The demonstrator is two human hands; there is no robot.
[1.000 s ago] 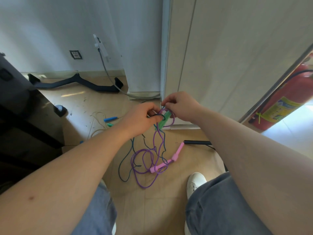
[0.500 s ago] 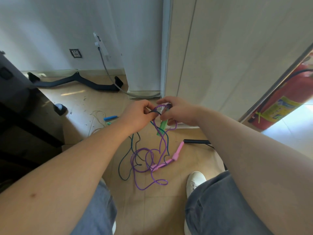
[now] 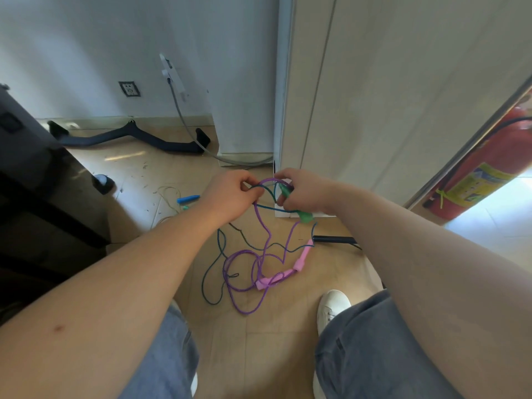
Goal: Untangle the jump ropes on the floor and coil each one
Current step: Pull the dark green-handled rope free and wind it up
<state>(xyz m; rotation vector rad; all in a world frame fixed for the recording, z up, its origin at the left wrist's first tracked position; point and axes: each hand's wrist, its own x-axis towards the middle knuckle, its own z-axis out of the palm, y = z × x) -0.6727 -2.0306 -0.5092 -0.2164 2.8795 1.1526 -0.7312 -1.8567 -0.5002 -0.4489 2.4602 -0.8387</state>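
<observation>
Tan floor tiles [image 3: 259, 355] carry most of the tangle, where a purple jump rope [image 3: 260, 223] with pink handles [image 3: 299, 264] crosses a teal rope [image 3: 213, 266]. Above it, the left hand [image 3: 230, 197] pinches the raised purple loop and the right hand [image 3: 305, 194] grips a green handle [image 3: 305, 216].

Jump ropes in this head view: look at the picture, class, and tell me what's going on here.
A person stands over two tangled jump ropes. The left hand pinches the purple rope where it arcs up off the floor, and the right hand grips the green handle. The purple rope and the dark teal rope trail down into crossed loops on the floor, with the pink handles lying among them. Nothing is coiled yet.
</observation>
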